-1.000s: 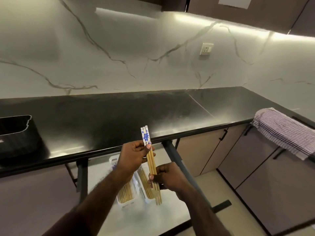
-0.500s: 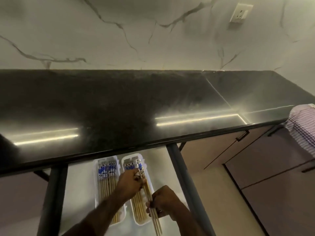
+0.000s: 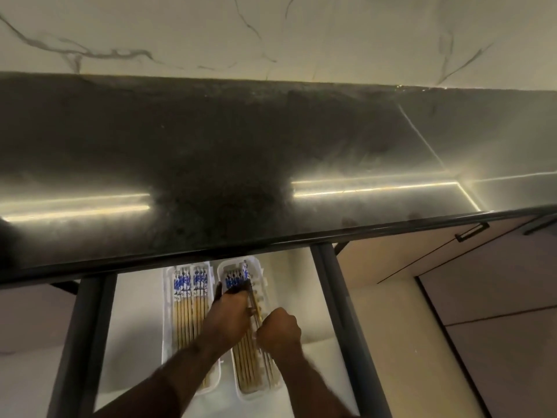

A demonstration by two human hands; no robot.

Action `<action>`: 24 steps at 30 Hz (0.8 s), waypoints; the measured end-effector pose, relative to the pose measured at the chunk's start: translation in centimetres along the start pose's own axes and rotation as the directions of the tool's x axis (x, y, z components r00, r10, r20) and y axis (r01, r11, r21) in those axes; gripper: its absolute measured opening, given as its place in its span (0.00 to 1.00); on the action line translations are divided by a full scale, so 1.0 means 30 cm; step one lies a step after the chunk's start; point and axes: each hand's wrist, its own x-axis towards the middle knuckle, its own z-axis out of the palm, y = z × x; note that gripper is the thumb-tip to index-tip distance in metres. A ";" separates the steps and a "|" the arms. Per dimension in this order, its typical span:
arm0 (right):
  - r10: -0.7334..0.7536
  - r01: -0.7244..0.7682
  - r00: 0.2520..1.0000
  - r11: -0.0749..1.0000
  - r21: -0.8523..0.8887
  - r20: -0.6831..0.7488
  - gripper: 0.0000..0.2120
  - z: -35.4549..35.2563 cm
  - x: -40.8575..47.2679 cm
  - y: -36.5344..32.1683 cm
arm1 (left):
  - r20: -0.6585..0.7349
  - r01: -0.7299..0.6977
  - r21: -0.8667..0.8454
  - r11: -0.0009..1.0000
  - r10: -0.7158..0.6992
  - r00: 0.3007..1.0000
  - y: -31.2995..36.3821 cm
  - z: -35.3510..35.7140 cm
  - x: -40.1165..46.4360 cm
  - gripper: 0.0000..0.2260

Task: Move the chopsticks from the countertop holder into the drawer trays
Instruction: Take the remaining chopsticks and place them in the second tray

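- Head view shows the placing step: both hands are down in the open drawer (image 3: 301, 297), lowering a pair of chopsticks (image 3: 255, 309) into the right tray (image 3: 262, 268).
- Left hand (image 3: 230, 312) has its fingers curled round the pair near the patterned ends; right hand (image 3: 278, 330) pinches the shafts lower down.
- Next, I judge, the pair must be laid flat alongside the sticks already there — then both hands let go.
- Chopsticks are pale wood with blue-and-white tops; the left tray (image 3: 167, 297) holds a neat row — heads toward the countertop (image 3: 271, 146).
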 end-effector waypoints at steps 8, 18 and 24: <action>-0.130 0.106 0.974 0.985 -0.134 -0.183 0.12 0.108 -0.018 0.002 | 0.070 -0.013 0.260 0.965 -0.006 0.998 -0.019 0.035 0.033 0.12; -0.181 0.154 0.960 0.979 -0.137 -0.212 0.12 0.176 -0.029 0.029 | 0.140 -0.062 0.391 0.918 0.008 0.990 -0.049 0.082 0.057 0.25; -0.282 0.234 0.935 0.947 -0.222 -0.217 0.17 0.180 -0.036 0.031 | 0.069 -0.055 0.371 0.927 0.032 0.997 -0.075 0.117 0.080 0.21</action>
